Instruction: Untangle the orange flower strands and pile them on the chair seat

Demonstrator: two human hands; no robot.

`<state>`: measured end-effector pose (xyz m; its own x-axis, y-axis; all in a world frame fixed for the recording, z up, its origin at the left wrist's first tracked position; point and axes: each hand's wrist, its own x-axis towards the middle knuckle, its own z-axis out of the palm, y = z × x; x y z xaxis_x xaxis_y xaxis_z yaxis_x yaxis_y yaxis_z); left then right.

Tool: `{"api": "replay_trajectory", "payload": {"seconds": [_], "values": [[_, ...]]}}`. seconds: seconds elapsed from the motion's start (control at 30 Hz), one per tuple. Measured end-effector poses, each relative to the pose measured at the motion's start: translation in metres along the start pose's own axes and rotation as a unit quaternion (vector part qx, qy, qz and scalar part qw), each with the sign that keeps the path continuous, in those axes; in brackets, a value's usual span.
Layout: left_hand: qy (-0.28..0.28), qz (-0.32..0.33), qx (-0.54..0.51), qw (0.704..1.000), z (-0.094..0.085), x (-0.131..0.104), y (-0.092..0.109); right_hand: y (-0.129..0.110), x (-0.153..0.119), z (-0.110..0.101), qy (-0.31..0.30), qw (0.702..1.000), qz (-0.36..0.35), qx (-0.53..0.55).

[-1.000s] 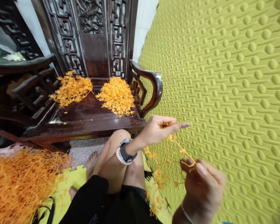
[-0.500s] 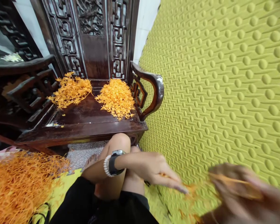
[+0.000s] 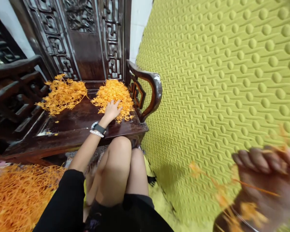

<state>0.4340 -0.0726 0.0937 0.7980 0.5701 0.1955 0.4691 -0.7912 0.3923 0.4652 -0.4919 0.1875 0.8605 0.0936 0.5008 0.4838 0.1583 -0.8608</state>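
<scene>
My left hand (image 3: 112, 110), with a watch and a beaded bracelet at the wrist, reaches onto a heap of small orange artificial flower pieces (image 3: 114, 91) on the dark wooden chair seat. Its fingers are spread and touch the near side of the heap. At the lower right, my right hand (image 3: 268, 174) is raised, palm side showing, with fingers curled around a thin orange artificial flower stem (image 3: 258, 187). Blurred orange blossoms (image 3: 252, 212) hang around that hand and wrist. Part of the hand is smeared by motion.
A second orange pile (image 3: 64, 95) lies on the seat's left side. The carved chair (image 3: 87, 54) has a curved right armrest (image 3: 157, 93). Loose orange stems (image 3: 21, 196) cover the lower left. A yellow bumpy foam mat (image 3: 207, 96) stretches along the right.
My left hand has moved from beside my right hand, up and left onto the flower heap. My right hand has risen and turned, still holding the orange stem. The view has shifted slightly.
</scene>
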Motion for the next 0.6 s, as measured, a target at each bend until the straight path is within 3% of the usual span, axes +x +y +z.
{"api": "replay_trajectory", "payload": {"seconds": [0.1, 0.17, 0.23, 0.3, 0.4, 0.5, 0.6], "values": [[0.004, -0.004, 0.018, 1.0, 0.013, 0.007, -0.004, 0.003, 0.003, 0.017, -0.05, 0.994, 0.058, 0.081], [0.038, 0.0, 0.018, 0.999, 0.012, 0.001, 0.003, 0.006, 0.005, 0.025, -0.07, 0.994, 0.04, 0.08], [0.067, 0.048, -0.033, 0.996, 0.002, -0.013, 0.019, 0.009, 0.005, 0.031, -0.07, 0.995, 0.021, 0.069], [0.036, 0.156, -0.148, 0.976, -0.014, -0.037, 0.044, 0.012, 0.005, 0.037, -0.063, 0.996, 0.009, 0.065], [-0.069, 0.315, -0.301, 0.898, -0.034, -0.083, 0.09, 0.013, 0.002, 0.05, -0.067, 0.995, 0.012, 0.075], [-0.1, 0.405, -0.269, 0.868, -0.032, -0.121, 0.127, 0.012, -0.001, 0.061, -0.08, 0.994, 0.013, 0.08], [-0.139, 0.439, -0.186, 0.868, -0.013, -0.134, 0.143, 0.01, -0.001, 0.06, -0.074, 0.995, -0.011, 0.069]]}}
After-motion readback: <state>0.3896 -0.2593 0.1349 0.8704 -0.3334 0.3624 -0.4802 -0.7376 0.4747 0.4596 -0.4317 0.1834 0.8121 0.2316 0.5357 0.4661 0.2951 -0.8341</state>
